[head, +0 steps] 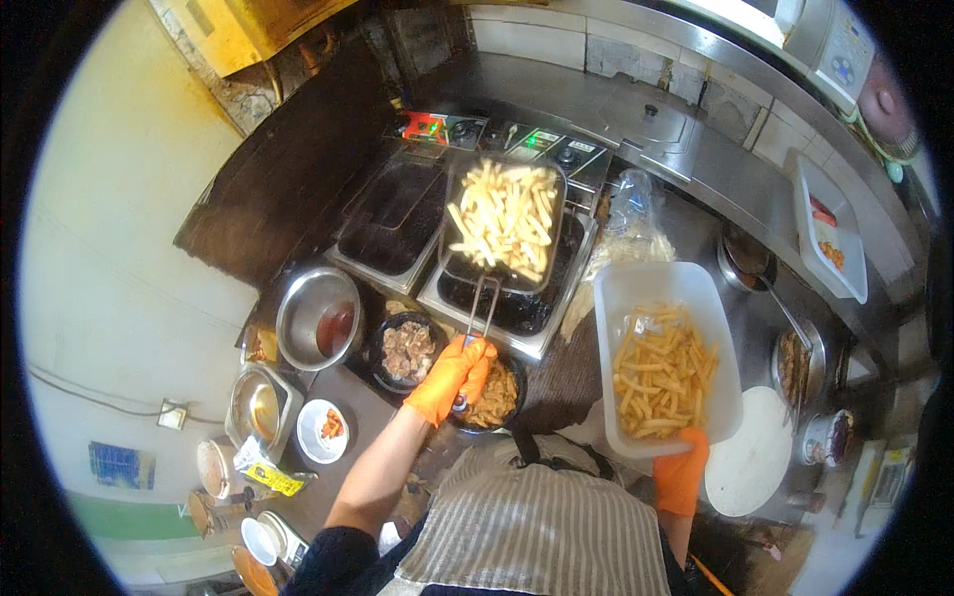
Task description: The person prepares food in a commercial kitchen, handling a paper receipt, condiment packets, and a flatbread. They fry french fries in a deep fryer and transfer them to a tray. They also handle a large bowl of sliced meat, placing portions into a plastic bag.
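Note:
My left hand (453, 376), in an orange glove, grips the handle of a wire fryer basket (481, 279). Pale French fries (507, 216) fill the basket, which is held over the right well of a double deep fryer (522, 343). My right hand (682, 454), also gloved in orange, holds the near edge of a white plastic tub (610, 298). Golden fries (663, 372) lie in that tub, to the right of the fryer. Dark oil (391, 223) shows in the fryer's left well.
Left stand a steel bowl (287, 298) with red liquid and a white bowl (309, 454). Dark bowls of meat (408, 350) and brown pieces (498, 395) sit before the fryer. A plastic bag (633, 216), a steel pan (745, 257) and a white round board (749, 454) are at right.

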A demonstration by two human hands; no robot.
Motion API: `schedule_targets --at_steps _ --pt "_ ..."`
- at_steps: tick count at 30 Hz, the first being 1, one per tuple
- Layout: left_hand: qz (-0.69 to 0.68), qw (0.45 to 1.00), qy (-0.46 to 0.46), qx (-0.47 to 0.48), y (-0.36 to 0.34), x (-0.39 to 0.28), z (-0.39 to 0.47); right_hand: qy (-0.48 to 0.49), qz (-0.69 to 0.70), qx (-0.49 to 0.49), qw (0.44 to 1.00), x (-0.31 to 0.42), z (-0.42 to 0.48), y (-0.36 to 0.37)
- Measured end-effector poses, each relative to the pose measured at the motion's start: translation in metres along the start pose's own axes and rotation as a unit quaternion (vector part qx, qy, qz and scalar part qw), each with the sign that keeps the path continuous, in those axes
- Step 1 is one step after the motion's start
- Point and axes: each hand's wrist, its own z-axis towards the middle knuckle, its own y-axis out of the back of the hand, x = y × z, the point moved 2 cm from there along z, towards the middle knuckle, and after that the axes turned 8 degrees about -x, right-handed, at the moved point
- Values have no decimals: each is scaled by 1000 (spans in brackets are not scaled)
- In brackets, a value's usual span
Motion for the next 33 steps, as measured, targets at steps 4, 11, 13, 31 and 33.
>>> schedule_targets --at_steps 4,11,13,31,33 --pt "53 999 8 5 -2 -27 -3 -8 -20 -6 1000 1 6 5" --pt "-22 998 -46 35 -7 -3 -5 23 -4 19 1000 2 4 1" --pt "7 1000 -13 22 3 -4 3 21 -16 2 1000 3 -5 -8" --pt "415 815 -399 -68 -73 -13 -5 -73 -4 59 996 -12 27 -59" --pt "519 756 -385 -105 -73 -5 -3 -62 -3 82 995 -16 38 -62"
